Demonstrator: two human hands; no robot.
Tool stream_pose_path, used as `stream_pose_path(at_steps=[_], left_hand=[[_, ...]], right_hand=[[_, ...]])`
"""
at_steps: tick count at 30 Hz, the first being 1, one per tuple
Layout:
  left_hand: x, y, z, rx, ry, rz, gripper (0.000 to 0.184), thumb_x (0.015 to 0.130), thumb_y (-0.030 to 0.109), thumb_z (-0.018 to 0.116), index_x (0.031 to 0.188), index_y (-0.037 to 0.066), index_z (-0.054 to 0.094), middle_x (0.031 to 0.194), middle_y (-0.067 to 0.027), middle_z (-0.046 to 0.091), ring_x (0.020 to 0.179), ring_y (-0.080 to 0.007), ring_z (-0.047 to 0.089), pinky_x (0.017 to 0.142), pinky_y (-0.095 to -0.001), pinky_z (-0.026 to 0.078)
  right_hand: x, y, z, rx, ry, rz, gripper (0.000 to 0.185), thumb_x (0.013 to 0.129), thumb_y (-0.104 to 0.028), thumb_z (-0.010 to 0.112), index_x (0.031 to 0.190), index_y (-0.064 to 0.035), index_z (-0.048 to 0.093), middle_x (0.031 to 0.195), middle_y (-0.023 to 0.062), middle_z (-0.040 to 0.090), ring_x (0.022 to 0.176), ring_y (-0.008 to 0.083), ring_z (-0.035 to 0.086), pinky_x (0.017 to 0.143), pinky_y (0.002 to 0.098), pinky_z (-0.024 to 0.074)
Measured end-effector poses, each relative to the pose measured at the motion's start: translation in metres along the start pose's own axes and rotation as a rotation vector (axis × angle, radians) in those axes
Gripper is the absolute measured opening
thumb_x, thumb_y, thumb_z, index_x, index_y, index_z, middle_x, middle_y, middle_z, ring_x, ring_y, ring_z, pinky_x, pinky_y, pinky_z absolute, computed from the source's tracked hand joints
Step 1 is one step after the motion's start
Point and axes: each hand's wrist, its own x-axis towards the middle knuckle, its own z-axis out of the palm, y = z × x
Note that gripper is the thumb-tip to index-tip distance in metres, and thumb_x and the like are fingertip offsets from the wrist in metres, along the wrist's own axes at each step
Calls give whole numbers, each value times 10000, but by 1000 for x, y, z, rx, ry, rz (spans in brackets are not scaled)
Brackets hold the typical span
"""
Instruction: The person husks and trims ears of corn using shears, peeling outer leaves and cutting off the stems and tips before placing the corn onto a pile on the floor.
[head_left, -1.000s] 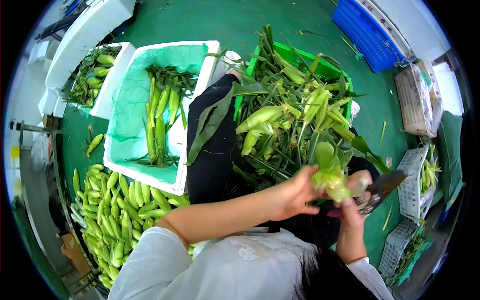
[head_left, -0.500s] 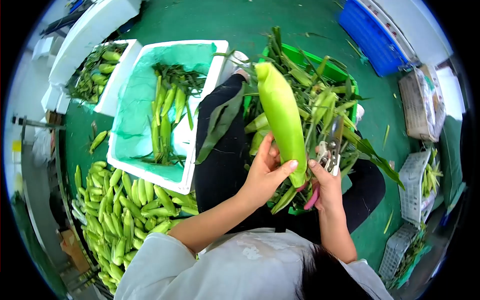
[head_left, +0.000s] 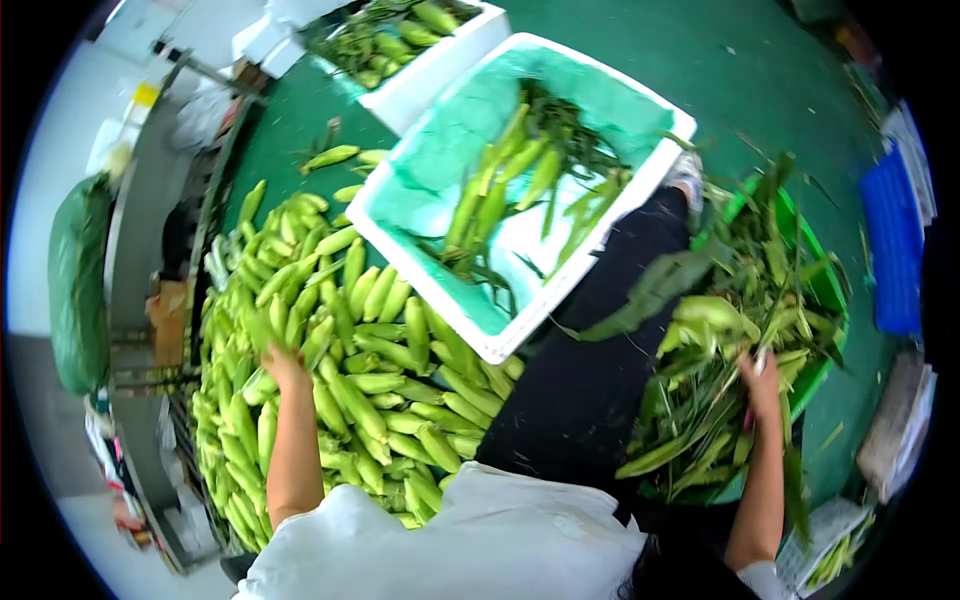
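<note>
My left hand [head_left: 285,366] reaches over the large pile of green-husked corn [head_left: 375,385] and holds the lower end of a blurred corn cob [head_left: 262,325]. At the right, my right hand [head_left: 762,385] is closed on the pruning shears [head_left: 749,416], whose pink handle shows beside the palm. The shears' blades are mostly lost among the leaves. Under that hand lie husks and leaves [head_left: 715,400] heaped in a green basket [head_left: 830,290].
A white foam box [head_left: 372,215] lined with green film holds leafy corn. Another foam box [head_left: 440,85] with corn stands behind it. A blue crate [head_left: 890,240] and a light crate [head_left: 825,535] are at the right, a metal rack [head_left: 150,230] at the left.
The view has turned toward the left. My left hand has carried the corn cob from in front of me to the pile; my right hand stays by the basket with the shears.
</note>
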Motion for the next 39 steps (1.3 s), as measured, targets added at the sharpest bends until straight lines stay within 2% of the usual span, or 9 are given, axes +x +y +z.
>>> stream_pose_path(at_steps=[2, 5, 8, 12, 17, 19, 21, 29, 39], left_hand=[[59, -21, -73, 213, 195, 161, 675, 944, 238, 584, 1500, 148, 211, 1308, -143, 526, 984, -275, 606, 730, -406, 532], [29, 7, -52, 841, 679, -1, 659, 896, 85, 572, 1486, 107, 279, 1452, -212, 400, 1258, -342, 453, 1018, -506, 409], [-42, -1, 48, 697, -47, 936, 609, 843, -12, 568, 1420, 45, 383, 1422, -185, 417, 1228, -278, 479, 1017, -420, 418], [-124, -26, 275, 187, -836, 252, 400, 928, 143, 490, 1300, -4, 492, 962, -135, 709, 885, -196, 647, 860, -319, 486], [-42, -259, 432, 1224, -784, 341, 528, 854, 412, 605, 1178, -5, 617, 1088, -201, 687, 984, -356, 664, 876, -429, 501], [-80, -239, 406, 1352, -697, 377, 618, 815, 519, 660, 1130, -14, 654, 1132, -214, 672, 994, -369, 662, 862, -452, 511], [-69, -236, 388, 987, -1053, -229, 730, 791, 529, 730, 1201, -62, 602, 1154, -178, 659, 964, -305, 663, 862, -402, 517], [-190, -114, 352, 509, -948, -455, 548, 837, 386, 733, 1111, -70, 599, 928, -146, 669, 684, -238, 652, 614, -343, 532], [-387, 112, 162, 438, -1589, 563, 621, 764, 108, 758, 1297, -30, 471, 1087, -102, 633, 969, -162, 599, 848, -294, 489]], right_hand=[[-37, -10, 34, -435, -56, -263, 566, 715, -262, 798, 1118, -12, 488, 1023, 180, 516, 883, 328, 549, 761, 406, 476], [-85, -32, 72, -450, -197, -264, 654, 634, -151, 817, 1167, -23, 461, 1147, 233, 485, 984, 450, 541, 780, 469, 490], [-94, 28, 118, -516, -143, -400, 530, 746, -127, 719, 1190, 7, 463, 1212, 235, 495, 938, 455, 564, 745, 491, 490], [-46, 114, 139, -552, -455, -178, 378, 884, -131, 564, 1222, 16, 482, 1239, 215, 520, 921, 427, 579, 738, 500, 482], [-68, 65, 96, -160, -238, 69, 506, 855, -234, 612, 1273, 1, 452, 1204, 181, 523, 977, 373, 567, 830, 487, 468], [-80, 38, 63, 119, -106, 204, 559, 843, -275, 631, 1294, -5, 440, 1191, 167, 525, 999, 352, 562, 866, 481, 463], [-98, 4, 22, 414, 15, 264, 613, 832, -316, 650, 1314, -10, 428, 1177, 153, 526, 1021, 330, 557, 903, 476, 457], [-138, -145, -20, 1207, -45, 175, 731, 780, -376, 694, 1358, -33, 408, 1050, 116, 539, 1063, 298, 563, 967, 456, 452], [-134, -177, 10, 582, -275, -93, 863, 766, -296, 785, 1434, 11, 333, 1290, 169, 519, 1172, 272, 523, 1005, 393, 401]])
